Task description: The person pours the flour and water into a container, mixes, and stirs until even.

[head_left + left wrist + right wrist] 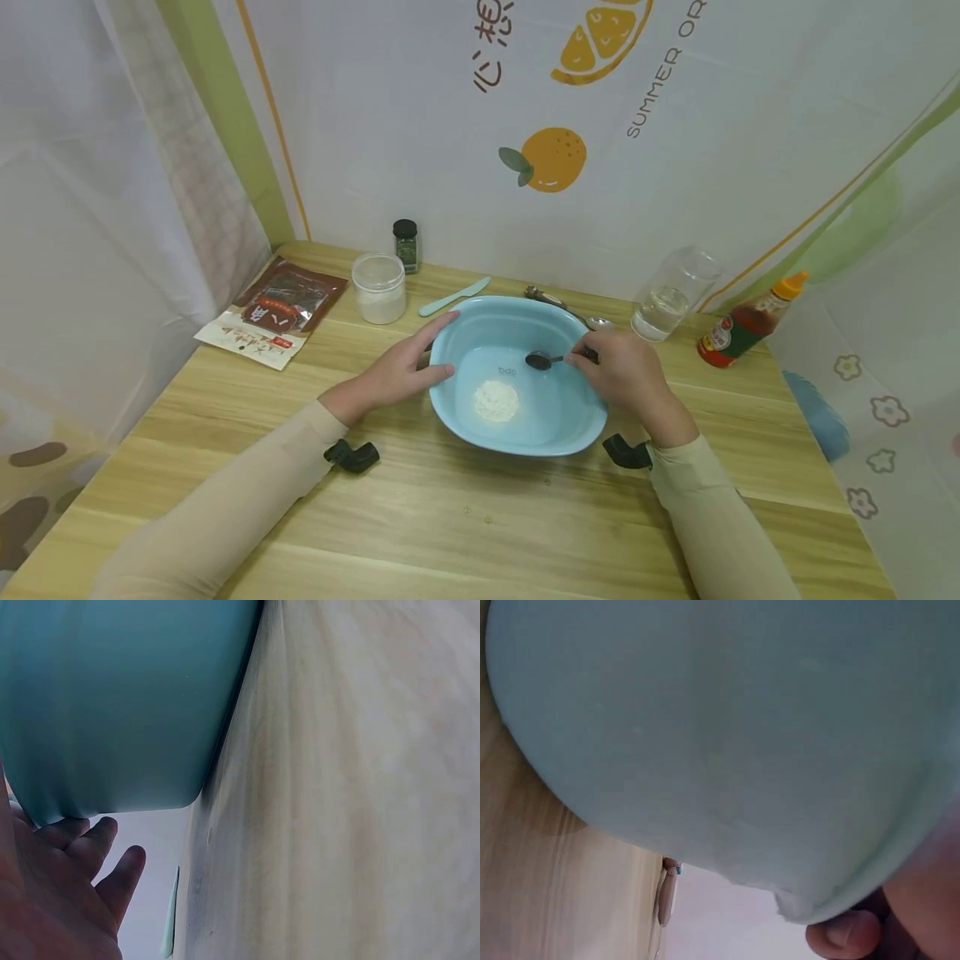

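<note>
A light blue basin (525, 433) stands on the table with a small mound of white powder (496, 401) on its bottom. My left hand (393, 367) holds the basin's left rim, thumb over the edge and fingers along the outer wall; in the left wrist view these fingers (94, 851) are spread beneath the wall. Above the basin's right side, my right hand (622, 371) pinches the handle of a small black spoon (538, 360), its bowl over the basin's interior. The right wrist view shows mostly the basin's outer wall (705, 750), with a fingertip (844, 934) by the rim.
Behind the basin lie a pale green knife (455, 297) and a metal spoon (598, 323). A jar of white powder (379, 300), a spice bottle (406, 250) and a brown packet (277, 308) are at left. A glass of clear liquid (662, 310) and a sauce bottle (742, 329) stand right.
</note>
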A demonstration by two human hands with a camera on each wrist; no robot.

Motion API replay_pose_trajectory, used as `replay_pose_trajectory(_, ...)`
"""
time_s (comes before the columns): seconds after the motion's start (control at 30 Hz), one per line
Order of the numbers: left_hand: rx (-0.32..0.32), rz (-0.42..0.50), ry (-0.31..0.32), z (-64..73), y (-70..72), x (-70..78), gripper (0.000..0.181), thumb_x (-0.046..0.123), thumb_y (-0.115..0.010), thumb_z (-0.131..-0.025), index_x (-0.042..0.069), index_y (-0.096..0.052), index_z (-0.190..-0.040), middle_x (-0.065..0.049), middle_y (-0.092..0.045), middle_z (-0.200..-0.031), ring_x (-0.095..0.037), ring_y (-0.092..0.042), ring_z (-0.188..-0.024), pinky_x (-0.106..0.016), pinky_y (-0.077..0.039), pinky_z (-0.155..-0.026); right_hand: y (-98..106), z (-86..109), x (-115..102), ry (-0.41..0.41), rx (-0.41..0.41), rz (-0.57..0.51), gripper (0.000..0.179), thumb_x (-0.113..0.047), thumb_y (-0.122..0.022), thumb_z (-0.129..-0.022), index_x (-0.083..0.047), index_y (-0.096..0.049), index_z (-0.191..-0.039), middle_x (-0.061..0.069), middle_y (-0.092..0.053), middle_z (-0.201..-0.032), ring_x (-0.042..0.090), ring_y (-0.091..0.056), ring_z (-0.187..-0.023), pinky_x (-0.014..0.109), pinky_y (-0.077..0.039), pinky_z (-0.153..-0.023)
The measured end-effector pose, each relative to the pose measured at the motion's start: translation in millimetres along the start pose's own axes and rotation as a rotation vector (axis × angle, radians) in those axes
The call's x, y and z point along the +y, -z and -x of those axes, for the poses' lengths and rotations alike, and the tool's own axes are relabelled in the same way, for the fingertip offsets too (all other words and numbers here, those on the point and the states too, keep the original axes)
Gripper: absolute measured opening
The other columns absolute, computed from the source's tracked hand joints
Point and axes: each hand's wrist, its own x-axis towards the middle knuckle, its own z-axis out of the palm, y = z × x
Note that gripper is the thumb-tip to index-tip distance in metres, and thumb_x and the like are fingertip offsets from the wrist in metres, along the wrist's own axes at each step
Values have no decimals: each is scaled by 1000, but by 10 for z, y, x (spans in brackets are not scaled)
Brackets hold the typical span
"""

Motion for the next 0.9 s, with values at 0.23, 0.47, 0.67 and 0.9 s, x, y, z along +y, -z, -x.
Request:
replay_pose_trajectory(0.23, 0, -2, -6, 2, -1, -8, 86, 23, -68, -106, 9, -22, -178, -24, -38, -175, -47, -56, -147, -56, -57, -112, 58, 60, -19, 84, -35, 9, 8, -19, -89, -95, -14, -85, -92, -2, -77, -81, 13, -62, -69, 32, -50, -56)
replay_pose_trajectory(0.47, 6, -6, -16, -11, 1, 0, 87, 22, -68, -106, 8, -22, -178, -23, -35, -177, -47, -52, -151, -57, -54, -116, 209, 149, -65, 166, -181, -64, 12, -19, -90, -95, -20, -82, -87, -13, -72, -79, 6, -57, -68, 29, -49, -58)
replay_pose_trajectory(0.67, 2, 3, -13, -8, 6, 14, 87, 22, -68, -106, 9, -22, -178, -23, -33, -178, -48, -51, -151, -55, -57, -113, 222, 175, -104, 259, -274, -179, 16, -16, -89, -96, -23, -80, -85, -17, -71, -80, 3, -58, -70, 25, -52, -60)
replay_pose_trajectory(0.9, 0, 0, -3, -13, 4, 0, 86, 22, -68, -106, 10, -21, -178, -23, -33, -178, -49, -51, -151, -55, -58, -110, 153, 111, -54, 162, -163, -66, 8, -19, -87, -98, -17, -83, -91, -9, -76, -83, 8, -62, -72, 33, -54, -63)
